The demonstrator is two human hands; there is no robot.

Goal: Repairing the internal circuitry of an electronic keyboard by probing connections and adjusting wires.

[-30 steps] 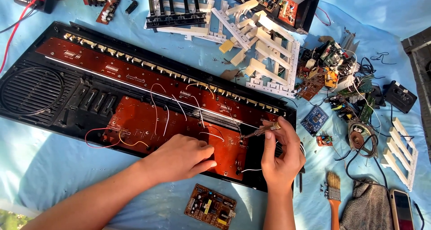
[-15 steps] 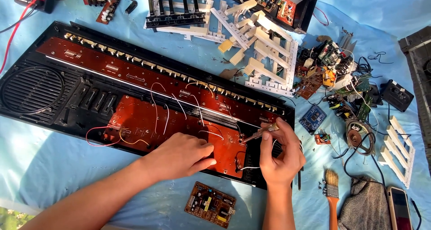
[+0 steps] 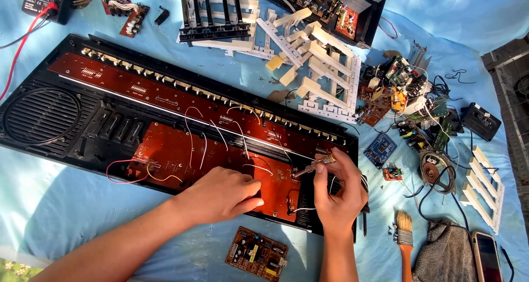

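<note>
Starting at the far left of the opened keyboard case (image 3: 55, 122), there's the round speaker grille (image 3: 38, 117), and from there the case runs long and slanted, high on the left and dropping toward the lower right. Moving right along it, the long red contact strip (image 3: 165, 95) follows that same slant, and just below it sits the broad red circuit board (image 3: 182, 161), laced with thin white wires (image 3: 193, 133). Now the left hand (image 3: 223, 194) comes in from the lower left, lying flat on the right part of that board, fingers curled down and pressing it, gripping nothing that can be seen. Just to its right, at the case's right end, the right hand (image 3: 337, 196) is closed around a slim metal-tipped tool (image 3: 311, 167), which looks like a soldering iron. The tool's long axis tilts down and to the left, its tip meeting the board's right end in the gap between the two hands, so the right hand is the nearer one. Below the case a small loose circuit board (image 3: 258, 254) lies on the blue sheet (image 3: 66, 216), and right of the case there's a paintbrush (image 3: 405, 240) beside a tangle of electronic parts (image 3: 408, 95).
</note>
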